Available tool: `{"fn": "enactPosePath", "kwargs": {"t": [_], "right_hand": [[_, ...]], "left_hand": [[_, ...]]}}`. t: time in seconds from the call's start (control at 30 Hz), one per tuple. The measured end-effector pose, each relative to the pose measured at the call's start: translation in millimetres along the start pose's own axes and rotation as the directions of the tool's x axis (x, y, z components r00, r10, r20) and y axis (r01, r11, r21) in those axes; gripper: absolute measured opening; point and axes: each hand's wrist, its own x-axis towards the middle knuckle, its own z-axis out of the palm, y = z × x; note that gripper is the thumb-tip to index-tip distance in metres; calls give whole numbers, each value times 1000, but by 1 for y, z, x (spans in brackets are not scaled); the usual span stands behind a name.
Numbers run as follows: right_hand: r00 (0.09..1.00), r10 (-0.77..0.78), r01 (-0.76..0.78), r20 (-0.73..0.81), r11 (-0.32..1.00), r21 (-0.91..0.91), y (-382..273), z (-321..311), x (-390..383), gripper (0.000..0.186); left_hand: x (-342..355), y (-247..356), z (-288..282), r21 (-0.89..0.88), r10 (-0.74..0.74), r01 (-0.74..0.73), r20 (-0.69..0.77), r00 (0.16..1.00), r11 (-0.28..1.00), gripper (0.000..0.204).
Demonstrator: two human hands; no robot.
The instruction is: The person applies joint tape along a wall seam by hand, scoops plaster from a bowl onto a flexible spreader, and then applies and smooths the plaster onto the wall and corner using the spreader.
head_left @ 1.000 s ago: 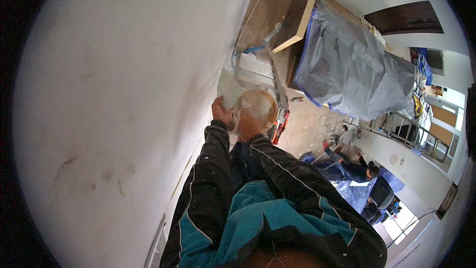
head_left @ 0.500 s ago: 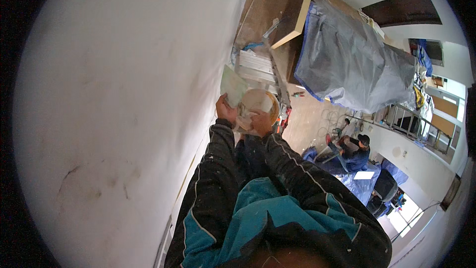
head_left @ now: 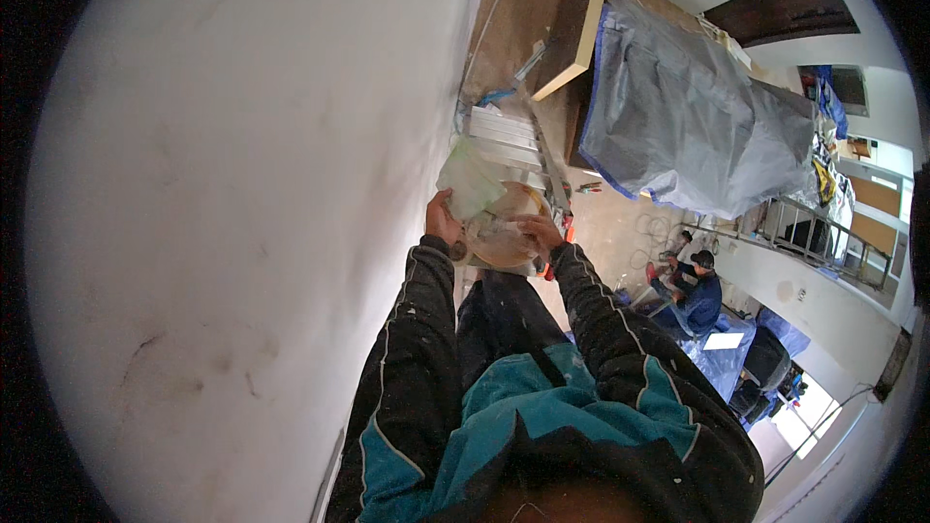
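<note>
My left hand (head_left: 442,220) grips the lower left edge of a pale green, flat sheet (head_left: 468,177), close to the white wall (head_left: 271,165) on my left. My right hand (head_left: 538,230) is over a round, dusty tub (head_left: 505,249) with a yellowish rim, its fingers curled at something pale that I cannot make out. Both sit high on an aluminium stepladder (head_left: 502,136) below me. My dark trousers show under the tub.
A wooden board (head_left: 572,29) and a furniture shape under grey plastic sheeting (head_left: 697,116) stand at upper right. Below right, another person (head_left: 699,300) sits among blue sheeting (head_left: 727,368), near cables and hand tools (head_left: 588,188) on the floor. A metal railing (head_left: 814,228) is at far right.
My right hand has moved rightward, toward the tub's right side. My left hand and the green sheet have shifted slightly right. The other person has gone from leaning over to sitting more upright.
</note>
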Motion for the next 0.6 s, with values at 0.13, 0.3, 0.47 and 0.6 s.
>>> {"fn": "enactPosePath", "kwargs": {"t": [0.13,0.3,0.47,0.6], "right_hand": [[972,-210,235,108,909,-345,2,-18,-18,41],[998,54,-57,19,972,227,-3,-22,-45,43],[980,8,-24,198,997,79,-32,-16,-111,59],[971,-192,199,142,979,-36,-48,27,-138,62]], "left_hand": [[-5,0,0,52,42,-40,-46,998,998,40],[-21,37,-26,652,335,-394,221,916,648,38],[-67,73,21,696,267,-241,74,961,677,48],[-98,92,8,541,8,-50,80,997,839,59]]}}
